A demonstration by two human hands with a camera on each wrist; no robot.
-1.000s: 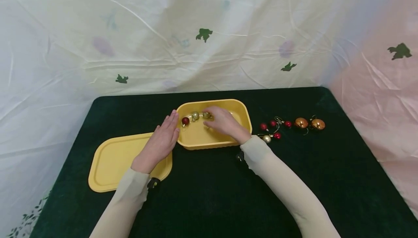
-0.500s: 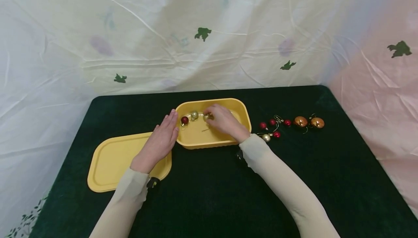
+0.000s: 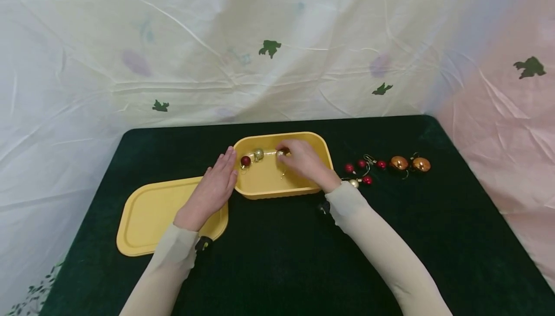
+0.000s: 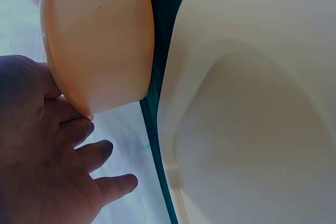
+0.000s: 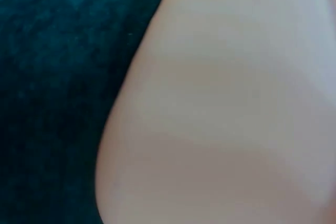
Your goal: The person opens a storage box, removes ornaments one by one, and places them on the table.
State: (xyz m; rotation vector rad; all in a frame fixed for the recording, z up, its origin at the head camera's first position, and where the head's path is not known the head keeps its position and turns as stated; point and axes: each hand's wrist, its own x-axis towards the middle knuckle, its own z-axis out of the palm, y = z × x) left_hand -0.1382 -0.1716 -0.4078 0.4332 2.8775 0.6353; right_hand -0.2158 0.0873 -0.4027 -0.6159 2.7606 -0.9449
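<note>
Yellow box [image 3: 277, 193]: left hand [image 3: 211, 187] outstretched, touching end.

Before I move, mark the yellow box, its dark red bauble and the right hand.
Yellow box [image 3: 263, 181]: head view, bare floor.
Dark red bauble [image 3: 245, 161]: head view, round body.
Right hand [image 3: 302, 159]: head view, back of hand.

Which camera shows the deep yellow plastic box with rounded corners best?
Head view: it shows the yellow box from above, rim and interior, with the right hand covering part. Left wrist shows only part of its outside, close, beside the left hand; right wrist shows a blurred pale surface, possibly its wall.
</note>
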